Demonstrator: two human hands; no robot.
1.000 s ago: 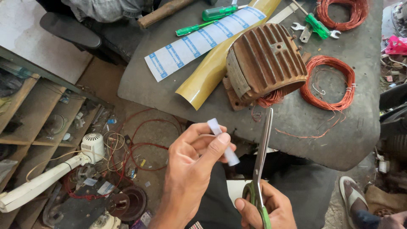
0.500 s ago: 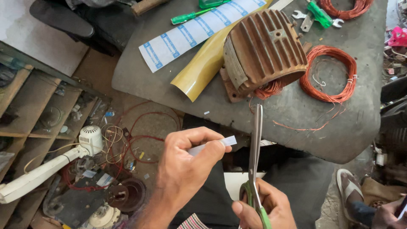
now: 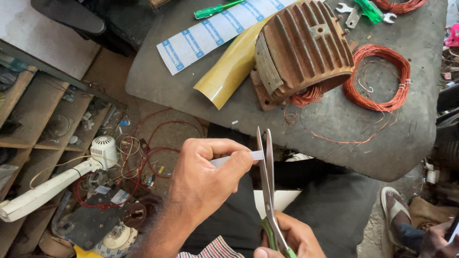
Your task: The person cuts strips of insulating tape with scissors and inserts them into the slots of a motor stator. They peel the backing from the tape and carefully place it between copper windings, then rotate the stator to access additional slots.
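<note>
White paper strip (image 3: 239, 157) pinched in left hand (image 3: 205, 186) fingers, right hand (image 3: 291, 236) gripping steel scissors (image 3: 267, 177) (blades parted)

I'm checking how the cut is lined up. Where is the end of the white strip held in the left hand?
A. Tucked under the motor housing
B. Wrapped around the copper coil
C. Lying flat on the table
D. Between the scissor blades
D: the left hand holds the white strip so its end sits between the blades of the scissors, worked by the right hand.

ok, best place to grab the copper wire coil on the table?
Take the copper wire coil by its bare right arc, coming from above: it lies flat as an open ring, and its left side sits close to the motor housing.
</note>
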